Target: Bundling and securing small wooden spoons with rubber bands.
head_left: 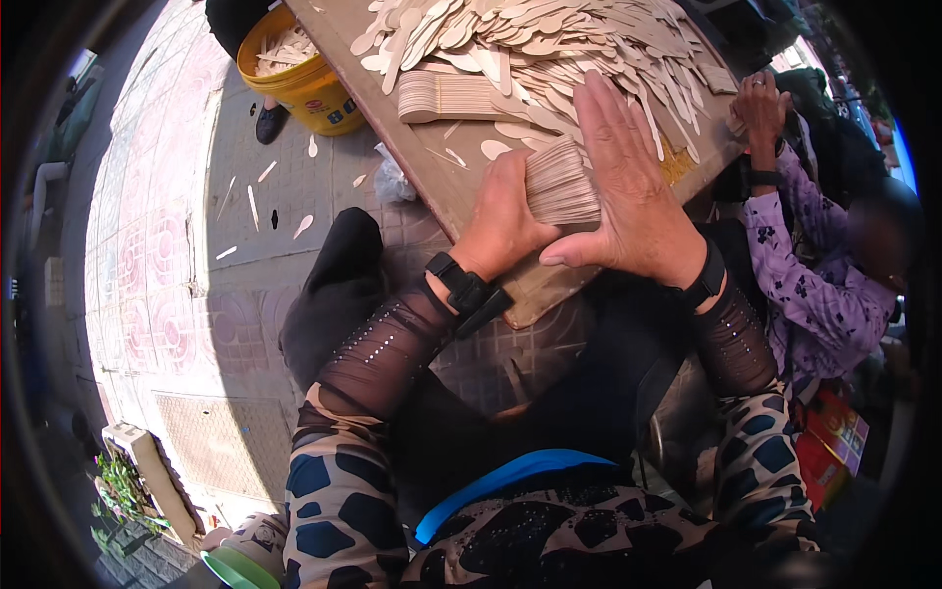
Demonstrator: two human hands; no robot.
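Observation:
My left hand point(496, 218) is wrapped around a thick bundle of wooden spoons point(563, 183), held on end near the table's near corner. Flat and with its fingers stretched out, my right hand point(636, 187) rests against the bundle's right side. Just beyond my hands lies a neat stack of wooden spoons point(453, 97) on its side. A large heap of loose wooden spoons point(549, 37) covers the far part of the brown table point(437, 157). My palms hide part of the bundle.
A yellow bucket point(332, 106) holding wooden pieces stands left of the table, near a clear plastic bag point(393, 181). Stray spoons point(303, 226) lie on the paving. At right, another person's hands point(760, 110) are at the table edge, below a patterned purple sleeve point(785, 236).

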